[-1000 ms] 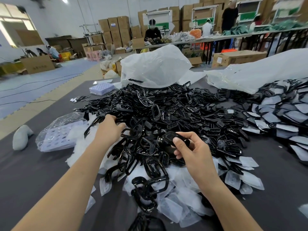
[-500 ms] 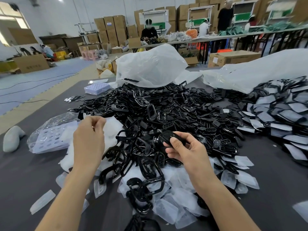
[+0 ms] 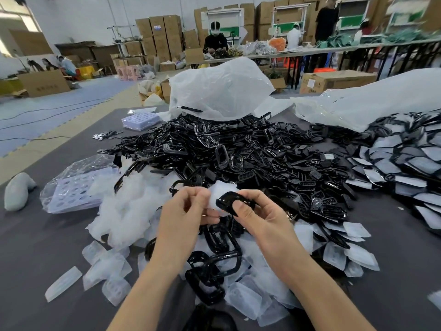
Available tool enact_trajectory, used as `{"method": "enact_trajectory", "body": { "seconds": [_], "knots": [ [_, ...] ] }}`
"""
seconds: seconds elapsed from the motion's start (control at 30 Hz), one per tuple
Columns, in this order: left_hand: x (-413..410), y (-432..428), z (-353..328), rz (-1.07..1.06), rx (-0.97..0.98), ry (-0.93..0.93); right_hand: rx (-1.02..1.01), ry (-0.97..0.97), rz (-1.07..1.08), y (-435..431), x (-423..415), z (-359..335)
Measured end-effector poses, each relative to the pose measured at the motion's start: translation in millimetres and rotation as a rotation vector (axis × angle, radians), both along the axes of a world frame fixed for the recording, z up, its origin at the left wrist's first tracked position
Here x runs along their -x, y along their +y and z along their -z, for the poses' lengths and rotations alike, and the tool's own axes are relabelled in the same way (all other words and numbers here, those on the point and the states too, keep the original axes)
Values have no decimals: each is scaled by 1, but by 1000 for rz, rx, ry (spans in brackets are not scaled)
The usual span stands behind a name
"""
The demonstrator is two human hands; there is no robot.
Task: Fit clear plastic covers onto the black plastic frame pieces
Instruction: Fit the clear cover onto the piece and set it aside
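Half a second on, my left grip (image 3: pixel 186 211), formerly apart, pinches a translucent clear cover (image 3: pixel 222 188) against the glossy black frame piece (image 3: pixel 230 201) held in my right grip (image 3: pixel 260 213).

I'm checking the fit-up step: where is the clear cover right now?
Centre of the head view: the left hand pinches the clear cover next to the black frame piece held by the right hand, above the piled parts.
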State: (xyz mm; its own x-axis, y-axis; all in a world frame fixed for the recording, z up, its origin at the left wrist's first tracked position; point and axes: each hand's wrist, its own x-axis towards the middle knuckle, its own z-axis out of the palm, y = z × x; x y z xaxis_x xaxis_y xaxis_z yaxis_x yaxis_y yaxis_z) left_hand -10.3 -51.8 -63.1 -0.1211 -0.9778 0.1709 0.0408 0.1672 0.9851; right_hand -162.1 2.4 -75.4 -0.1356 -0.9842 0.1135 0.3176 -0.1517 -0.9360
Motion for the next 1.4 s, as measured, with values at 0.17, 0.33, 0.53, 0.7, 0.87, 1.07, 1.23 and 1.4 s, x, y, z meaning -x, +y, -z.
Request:
{"method": "enact_trajectory", "body": {
  "seconds": [0.17, 0.33, 0.53, 0.7, 0.87, 1.07, 1.23, 1.4],
  "knots": [
    [-2, 4, 3, 210, -120, 137, -3, -92, 22, -3, 1, 0],
    [-3, 4, 8, 187, -68, 104, 10, -211, 54, -5, 2, -1],
    [-1, 7, 12, 27, 156, -222, -1, -294, 101, -9, 2, 1],
    [-5, 8, 14, -72, 370, -545, -32, -324, 125, -8, 10, -2],
    [-27, -7, 12, -245, 302, -436, -94, -162, 216, -4, 32, -8],
    [-13, 4, 13, -127, 274, -372, -45, 13, 102, 0, 15, -10],
    [-5, 12, 8, -80, 216, -194, -59, 14, -39, 0, 14, -7],
    [-4, 13, 8, -35, 207, -164, -38, -123, -84, -1, 11, -5]
  ]
}}
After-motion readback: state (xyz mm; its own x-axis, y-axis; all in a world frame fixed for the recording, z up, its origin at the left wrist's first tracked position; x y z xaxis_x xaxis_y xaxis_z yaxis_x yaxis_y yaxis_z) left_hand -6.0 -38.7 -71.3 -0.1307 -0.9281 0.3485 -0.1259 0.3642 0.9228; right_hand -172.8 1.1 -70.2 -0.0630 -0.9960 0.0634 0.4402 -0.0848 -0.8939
